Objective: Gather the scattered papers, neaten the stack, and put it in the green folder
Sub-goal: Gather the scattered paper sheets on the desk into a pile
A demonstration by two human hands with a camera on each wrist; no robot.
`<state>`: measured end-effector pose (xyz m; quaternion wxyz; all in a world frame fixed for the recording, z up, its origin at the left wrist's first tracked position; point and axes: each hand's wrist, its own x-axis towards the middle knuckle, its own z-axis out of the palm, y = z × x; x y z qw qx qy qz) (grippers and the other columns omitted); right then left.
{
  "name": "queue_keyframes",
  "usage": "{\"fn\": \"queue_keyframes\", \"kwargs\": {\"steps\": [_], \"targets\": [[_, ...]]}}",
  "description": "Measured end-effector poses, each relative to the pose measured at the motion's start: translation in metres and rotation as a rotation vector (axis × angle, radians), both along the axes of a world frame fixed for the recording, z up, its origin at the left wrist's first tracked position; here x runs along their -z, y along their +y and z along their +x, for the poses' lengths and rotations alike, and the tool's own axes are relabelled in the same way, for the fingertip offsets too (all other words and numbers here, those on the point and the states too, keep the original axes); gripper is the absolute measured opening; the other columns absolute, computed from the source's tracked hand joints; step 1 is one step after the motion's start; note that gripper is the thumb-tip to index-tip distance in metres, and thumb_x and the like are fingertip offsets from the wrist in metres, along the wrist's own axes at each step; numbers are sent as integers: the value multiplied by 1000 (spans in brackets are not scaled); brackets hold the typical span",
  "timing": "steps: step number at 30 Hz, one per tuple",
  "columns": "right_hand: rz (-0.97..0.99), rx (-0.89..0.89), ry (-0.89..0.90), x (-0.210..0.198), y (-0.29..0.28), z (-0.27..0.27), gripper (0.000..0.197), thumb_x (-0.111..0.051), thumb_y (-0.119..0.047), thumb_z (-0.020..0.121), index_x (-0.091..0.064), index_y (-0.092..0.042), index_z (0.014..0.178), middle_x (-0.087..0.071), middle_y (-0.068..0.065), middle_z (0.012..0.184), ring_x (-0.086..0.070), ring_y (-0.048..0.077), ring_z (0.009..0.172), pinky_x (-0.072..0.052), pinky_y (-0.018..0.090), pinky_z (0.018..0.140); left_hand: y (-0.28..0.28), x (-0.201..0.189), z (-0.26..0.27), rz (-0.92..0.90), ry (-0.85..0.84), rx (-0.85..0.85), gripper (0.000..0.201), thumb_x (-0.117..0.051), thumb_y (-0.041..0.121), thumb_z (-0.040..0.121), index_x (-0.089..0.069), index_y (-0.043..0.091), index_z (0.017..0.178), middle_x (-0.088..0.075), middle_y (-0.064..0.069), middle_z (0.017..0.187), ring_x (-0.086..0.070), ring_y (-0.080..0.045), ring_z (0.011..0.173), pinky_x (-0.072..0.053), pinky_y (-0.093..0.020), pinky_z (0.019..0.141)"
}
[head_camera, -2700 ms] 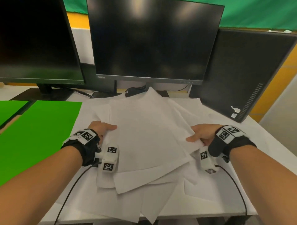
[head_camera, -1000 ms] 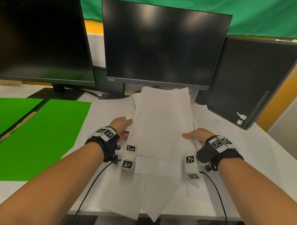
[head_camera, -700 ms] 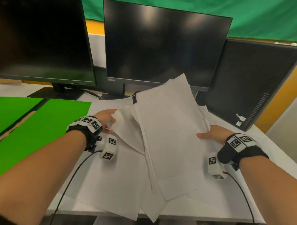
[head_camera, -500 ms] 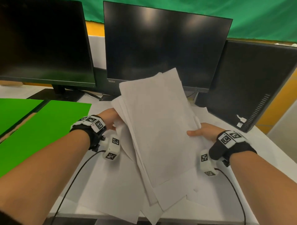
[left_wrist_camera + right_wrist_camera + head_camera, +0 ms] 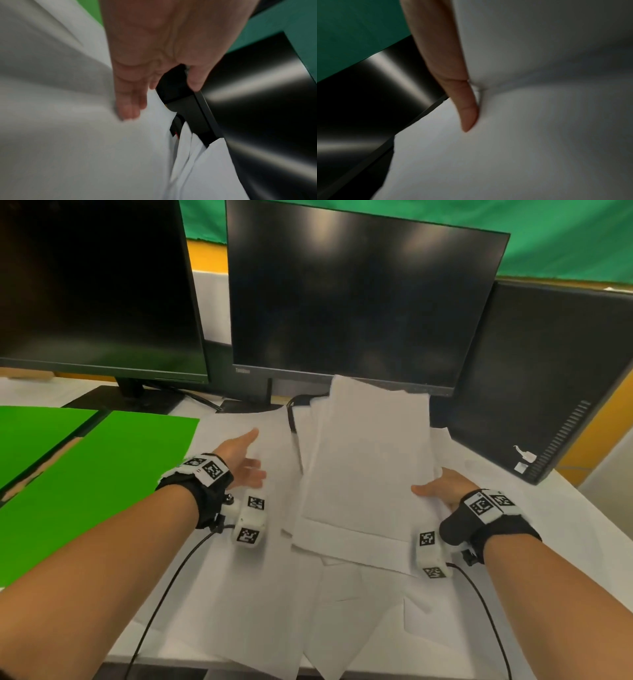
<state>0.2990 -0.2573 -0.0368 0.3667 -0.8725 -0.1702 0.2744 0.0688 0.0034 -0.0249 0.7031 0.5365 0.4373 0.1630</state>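
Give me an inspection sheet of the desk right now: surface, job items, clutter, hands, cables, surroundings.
Surface: white desk, mostly covered by paper.
Job's things: raised bundle of papers held at its right edge; loose sheets spread flat beneath, some overhanging the near edge; green folder lies flat at left, no paper on it.
Clutter: nothing seen.
Hands: left hand open, fingers straight, fingertips on a flat sheet; right hand grips the bundle, thumb on top.
Cables: two thin black wrist-camera leads run over the sheets; a black cable behind the papers.
Surroundings: two dark monitors, a black computer case, a green backdrop.
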Motion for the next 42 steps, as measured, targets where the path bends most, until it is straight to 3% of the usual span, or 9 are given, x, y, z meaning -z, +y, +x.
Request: {"fn": "queue_keyframes", "kwargs": {"steps": [4,6,10,14,19,24,31,39,42], "targets": [[-273,68,-114,-9,-9,-6,74,-66,-23,86,-27,6,142,-35,20,148,-38,35,134,-33,37,108,8,13,-10,736,724,268,67,-49,50,91,-40,9,143,-34,-16,153,-29,-34,143,-23,-41,118],[-296,86,-135,-12,-11,-10,74,-62,-20,88,-21,7,143,-28,20,152,-31,33,139,-28,34,110,4,11,-17,812,893,468,70,-47,51,91,-33,12,147,-25,-10,158,-18,-28,147,-14,-36,120],[-242,105,-162,-16,-5,-19,74,-61,-15,89,-18,7,145,-24,20,154,-28,34,140,-26,36,112,-23,13,-9,743,845,624,75,-52,41,92,-20,8,151,-19,-12,159,-15,-29,148,-14,-31,117],[-180,153,-185,-16,-3,-18,50,-56,-4,88,-41,10,134,-44,26,141,-43,37,130,-38,36,103,-33,23,17,769,812,669,80,-54,42,90,-14,11,152,-18,-12,160,-14,-34,147,-15,-40,120],[-56,237,-145,-19,-15,-8,49,-59,-5,86,-45,9,131,-48,26,136,-47,39,126,-41,40,101,-18,16,15,675,539,329,65,-57,25,92,-31,1,146,-28,-14,156,-29,-30,143,-24,-35,118],[240,361,-16,-16,-15,-7,43,-61,0,84,-49,8,125,-59,25,122,-56,39,111,-43,46,102,4,21,-10,640,698,290,83,-69,35,82,-30,0,145,-31,-17,154,-30,-32,142,-27,-37,116],[234,349,67,-11,-11,-17,47,-57,-3,88,-43,11,131,-50,15,110,-46,30,101,-39,40,98,5,25,-24,642,876,239,111,-86,44,56,-29,5,143,-34,-20,146,-36,-38,135,-38,-48,108],[160,270,128,3,2,-38,53,-62,-3,83,-45,8,132,-54,24,131,-52,41,118,-38,48,106,8,26,-21,477,563,134,68,-81,17,70,-54,-4,129,-56,-19,134,-54,-36,123,-43,-43,105],[39,224,68,4,11,-44,50,-63,-9,83,-49,6,129,-53,24,134,-54,34,114,-43,41,100,21,41,-17,406,358,101,93,-89,29,40,-57,6,124,-63,-13,127,-59,-36,115,-47,-48,101]]}}
